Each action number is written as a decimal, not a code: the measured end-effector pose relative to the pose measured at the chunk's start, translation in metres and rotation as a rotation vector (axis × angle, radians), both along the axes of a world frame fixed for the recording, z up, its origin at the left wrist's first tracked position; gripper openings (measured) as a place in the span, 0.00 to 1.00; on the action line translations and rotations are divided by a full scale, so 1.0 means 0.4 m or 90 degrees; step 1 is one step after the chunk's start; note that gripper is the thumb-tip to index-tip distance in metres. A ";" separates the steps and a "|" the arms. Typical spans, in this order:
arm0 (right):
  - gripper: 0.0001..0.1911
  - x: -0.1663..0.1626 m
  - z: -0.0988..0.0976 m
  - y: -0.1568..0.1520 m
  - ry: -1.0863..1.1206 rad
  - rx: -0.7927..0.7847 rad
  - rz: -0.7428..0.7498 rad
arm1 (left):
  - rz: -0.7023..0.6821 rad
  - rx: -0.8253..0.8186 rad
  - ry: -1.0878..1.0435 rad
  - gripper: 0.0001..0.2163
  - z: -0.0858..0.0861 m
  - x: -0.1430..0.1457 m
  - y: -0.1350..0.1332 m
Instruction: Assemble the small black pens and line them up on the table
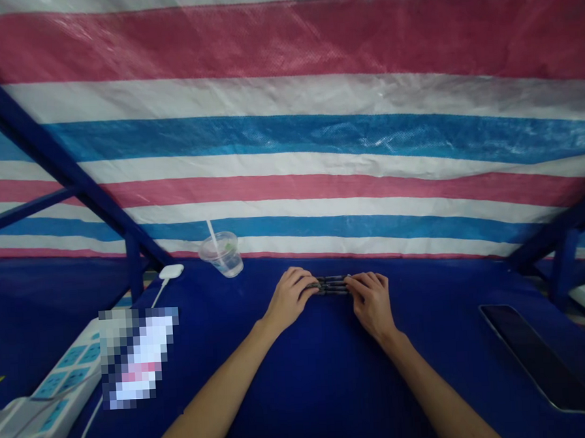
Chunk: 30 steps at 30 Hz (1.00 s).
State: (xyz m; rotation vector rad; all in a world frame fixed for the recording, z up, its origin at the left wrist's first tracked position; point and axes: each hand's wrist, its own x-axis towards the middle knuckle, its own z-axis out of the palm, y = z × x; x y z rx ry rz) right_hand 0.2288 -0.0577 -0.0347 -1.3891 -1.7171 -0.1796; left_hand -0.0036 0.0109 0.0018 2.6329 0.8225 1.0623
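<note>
Both my hands rest on a dark blue table (320,374). My left hand (291,296) and my right hand (370,298) face each other, fingers curled, and grip the two ends of a small bundle of thin dark rods or pens (332,285) lying flat between them. The bundle runs left to right; its ends are hidden under my fingers.
A clear plastic cup (222,254) with a straw stands at the back left, beside a white charger (171,272). A white power strip (46,389) lies at the left edge. A dark phone (539,356) lies at the right. Blue metal frame bars (64,165) and a striped tarp (318,146) rise behind.
</note>
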 end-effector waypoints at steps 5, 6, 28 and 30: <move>0.12 0.004 -0.007 0.005 0.010 0.005 0.004 | 0.024 -0.005 0.016 0.07 -0.006 -0.004 0.004; 0.12 0.005 -0.008 0.006 0.011 0.007 0.004 | 0.025 -0.005 0.018 0.07 -0.007 -0.004 0.005; 0.07 -0.048 0.015 -0.016 -0.045 -0.006 0.132 | -0.071 -0.016 0.087 0.10 0.002 -0.002 -0.010; 0.07 -0.050 0.017 -0.016 -0.054 -0.013 0.147 | -0.078 -0.016 0.089 0.09 0.003 -0.003 -0.010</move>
